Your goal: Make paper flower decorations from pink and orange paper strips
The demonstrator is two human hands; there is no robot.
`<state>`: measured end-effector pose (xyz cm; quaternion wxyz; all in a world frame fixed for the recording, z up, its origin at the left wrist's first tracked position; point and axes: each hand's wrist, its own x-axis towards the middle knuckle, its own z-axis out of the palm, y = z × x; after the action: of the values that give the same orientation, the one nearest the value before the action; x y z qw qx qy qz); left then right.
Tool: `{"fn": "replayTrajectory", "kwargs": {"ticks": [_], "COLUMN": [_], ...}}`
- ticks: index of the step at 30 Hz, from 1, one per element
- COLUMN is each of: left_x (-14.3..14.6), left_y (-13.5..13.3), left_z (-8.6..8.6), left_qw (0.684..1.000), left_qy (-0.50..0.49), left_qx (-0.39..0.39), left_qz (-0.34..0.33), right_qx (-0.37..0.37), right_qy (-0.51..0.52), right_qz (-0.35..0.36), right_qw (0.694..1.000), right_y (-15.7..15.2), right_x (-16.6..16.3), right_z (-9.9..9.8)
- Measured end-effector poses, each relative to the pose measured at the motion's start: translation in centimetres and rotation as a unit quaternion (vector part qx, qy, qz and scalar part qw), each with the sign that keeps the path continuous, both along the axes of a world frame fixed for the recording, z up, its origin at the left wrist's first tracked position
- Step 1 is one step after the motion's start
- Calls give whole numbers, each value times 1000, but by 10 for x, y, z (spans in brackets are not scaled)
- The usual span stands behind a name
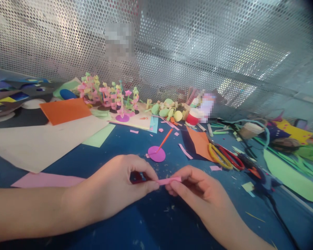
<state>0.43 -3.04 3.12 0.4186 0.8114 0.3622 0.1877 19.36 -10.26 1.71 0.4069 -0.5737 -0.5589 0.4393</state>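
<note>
Both my hands meet low in the middle of the view over a blue table (151,222). A small pink paper strip (169,181) runs between them. My left hand (114,187) pinches its left end with thumb and fingers closed. My right hand (195,191) pinches its right end, fingers curled. Just beyond the hands lies a purple paper disc (157,153) with an orange stick (164,140) standing up from it at a slant.
Yellow- and red-handled scissors (225,157) lie to the right near an orange sheet (200,142). Paper flower stems (112,97), green pods (164,110) and a red-and-white cup (193,117) line the back. Large beige (36,142), orange (65,110) and pink (47,180) sheets lie left. A perforated metal wall (198,52) stands behind.
</note>
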Motion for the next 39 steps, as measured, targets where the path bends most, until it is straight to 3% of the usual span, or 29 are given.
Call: {"fn": "replayTrajectory", "kwargs": {"ticks": [7, 15, 24, 35, 39], "left_x": [2, 2, -1, -1, 0], "left_y": [-2, -2, 17, 15, 10], "left_z": [15, 13, 11, 13, 14], "left_qw": [999, 994, 986, 993, 992], "left_qy": [32, 36, 24, 25, 4], "left_qx": [-38, -99, -165, -117, -123], "left_qz": [-1, -26, -29, 11, 4], "right_qx": [-34, -29, 34, 46, 2], "right_qy": [39, 7, -27, -10, 37], "right_qz": [-11, 18, -51, -83, -23], "right_qw": [999, 999, 998, 995, 999], "right_y": [1, 1, 9, 12, 8], "right_x": [-3, -3, 6, 8, 1], "right_z": [1, 2, 5, 4, 0]}}
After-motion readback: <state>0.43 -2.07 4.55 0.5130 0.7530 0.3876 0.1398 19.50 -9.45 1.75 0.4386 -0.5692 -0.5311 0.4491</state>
